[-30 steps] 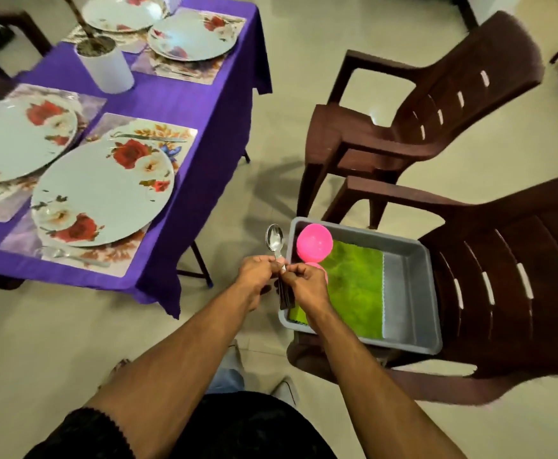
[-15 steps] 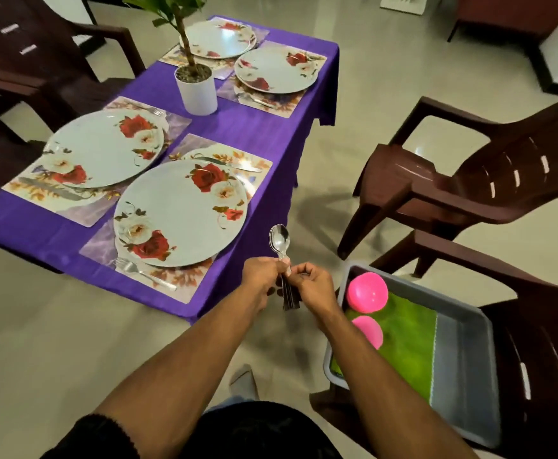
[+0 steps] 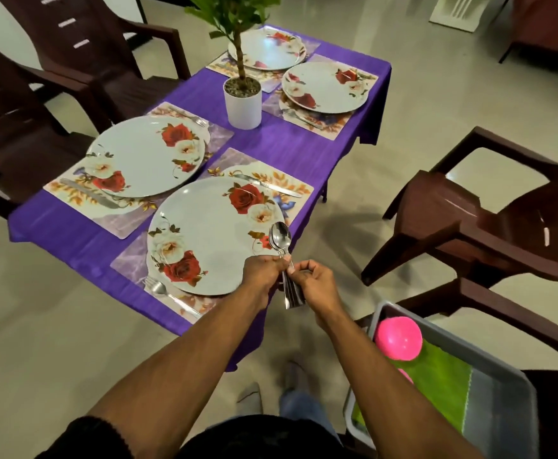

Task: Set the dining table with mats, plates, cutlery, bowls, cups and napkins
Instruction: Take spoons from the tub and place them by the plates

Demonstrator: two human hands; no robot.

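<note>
Both hands meet over the table's (image 3: 291,144) near right corner: the left hand (image 3: 264,274) and right hand (image 3: 317,284) together pinch a bunch of spoons (image 3: 281,241), bowls upward, above the nearest plate (image 3: 211,235). Pink bowls (image 3: 398,337) sit in a grey tray (image 3: 502,402).

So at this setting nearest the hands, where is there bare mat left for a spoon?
Nearest mat: a bare strip beyond the knife, toward the mat's far edge. A narrow strip lies between knife and plate. The near end is crowded by the fork. Both hands hold the spoons.
</note>
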